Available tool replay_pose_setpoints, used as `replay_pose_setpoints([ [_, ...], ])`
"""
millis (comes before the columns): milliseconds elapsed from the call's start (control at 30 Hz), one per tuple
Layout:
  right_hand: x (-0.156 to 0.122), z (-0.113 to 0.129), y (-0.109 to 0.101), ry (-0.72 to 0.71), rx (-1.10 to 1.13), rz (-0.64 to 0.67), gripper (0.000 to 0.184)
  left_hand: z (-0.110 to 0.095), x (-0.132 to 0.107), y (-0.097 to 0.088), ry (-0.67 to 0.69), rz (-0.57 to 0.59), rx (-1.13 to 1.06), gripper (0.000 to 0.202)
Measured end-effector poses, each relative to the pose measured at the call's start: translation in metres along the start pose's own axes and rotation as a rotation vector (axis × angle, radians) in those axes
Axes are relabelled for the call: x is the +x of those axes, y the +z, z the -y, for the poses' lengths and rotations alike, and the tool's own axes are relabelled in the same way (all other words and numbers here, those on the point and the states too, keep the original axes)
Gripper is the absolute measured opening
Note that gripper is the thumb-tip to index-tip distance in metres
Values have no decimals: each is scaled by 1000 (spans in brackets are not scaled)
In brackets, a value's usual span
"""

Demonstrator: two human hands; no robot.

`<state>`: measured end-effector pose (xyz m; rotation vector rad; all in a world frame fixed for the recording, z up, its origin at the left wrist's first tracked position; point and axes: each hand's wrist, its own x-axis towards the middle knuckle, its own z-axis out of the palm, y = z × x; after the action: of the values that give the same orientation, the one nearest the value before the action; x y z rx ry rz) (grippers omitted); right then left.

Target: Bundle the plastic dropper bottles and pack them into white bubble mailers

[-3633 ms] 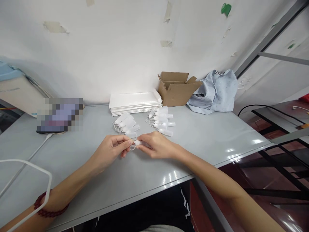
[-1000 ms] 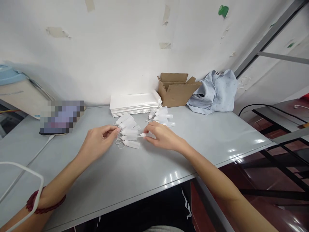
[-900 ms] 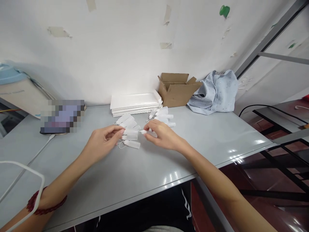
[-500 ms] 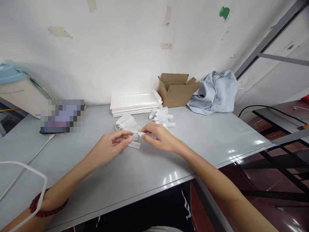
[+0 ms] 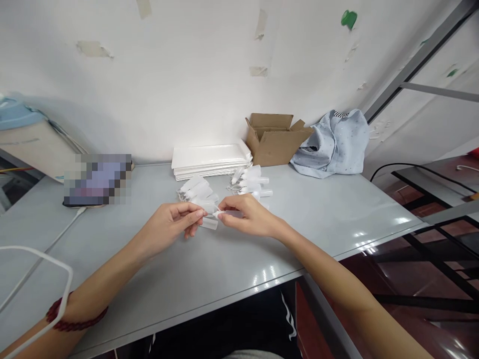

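My left hand (image 5: 172, 222) and my right hand (image 5: 247, 215) meet above the middle of the grey table (image 5: 318, 209). Both pinch one small white plastic bottle (image 5: 217, 213) between their fingertips, the left at its cap end, the right round its body. Just beyond my left hand lies a pile of several white capped bottles (image 5: 196, 192), one of them (image 5: 208, 224) right under my fingers. A second pile of small white bottles (image 5: 251, 182) lies behind my right hand.
A stack of flat white boxes (image 5: 209, 158) sits against the wall, beside an open cardboard box (image 5: 275, 139) and a light blue cloth bag (image 5: 333, 142). A phone (image 5: 95, 179) lies far left with a white cable (image 5: 41, 259). The table edge runs near my right forearm.
My right hand took a bottle from the right pile and both hands drew back toward me, closing on it together. A capped bottle was laid by the left pile.
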<state>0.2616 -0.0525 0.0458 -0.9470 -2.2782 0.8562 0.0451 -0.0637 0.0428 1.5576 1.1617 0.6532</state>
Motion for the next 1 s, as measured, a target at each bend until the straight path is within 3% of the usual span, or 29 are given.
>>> replay_pose_setpoints([
  [567, 0, -1, 1, -8, 12, 25, 14, 3, 1, 4, -15, 36, -47, 30],
  [833, 1, -2, 5, -8, 6, 22, 15, 0, -3, 14, -14, -45, 32, 29],
  [1000, 1, 0, 11, 10, 47, 0, 15, 0, -6, 23, -14, -157, 66, 26],
])
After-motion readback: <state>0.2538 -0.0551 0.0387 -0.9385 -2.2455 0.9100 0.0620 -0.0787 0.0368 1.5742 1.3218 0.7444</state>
